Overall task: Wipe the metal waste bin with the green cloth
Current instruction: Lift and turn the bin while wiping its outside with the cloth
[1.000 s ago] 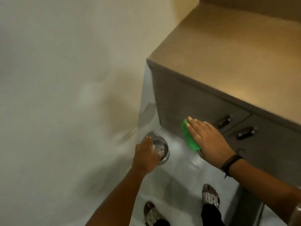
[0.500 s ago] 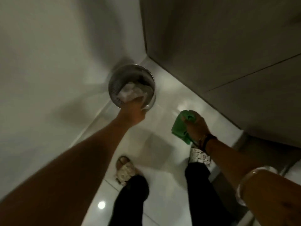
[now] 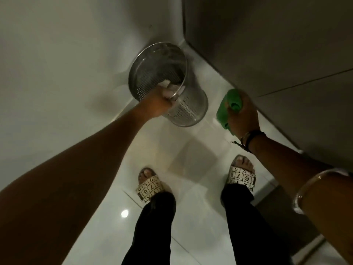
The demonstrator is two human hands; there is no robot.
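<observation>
A perforated metal waste bin (image 3: 189, 106) is tilted off the floor in the corner, its open mouth turned toward the wall. Crumpled white paper (image 3: 170, 87) lies inside it. My left hand (image 3: 159, 104) grips the bin's near rim. To the right of the bin, apart from it, my right hand (image 3: 243, 113) holds a bunched green cloth (image 3: 223, 113) close to the grey cabinet front.
A pale wall (image 3: 66, 64) rises on the left and a grey cabinet (image 3: 277, 54) on the right, meeting in the corner behind the bin. My two sandalled feet (image 3: 150, 185) stand on the glossy white tiled floor (image 3: 183, 161) below.
My left hand has gripped the bin's rim and tipped and lifted it out from the corner. My right hand left the drawer front, bunched the cloth and came down beside the bin.
</observation>
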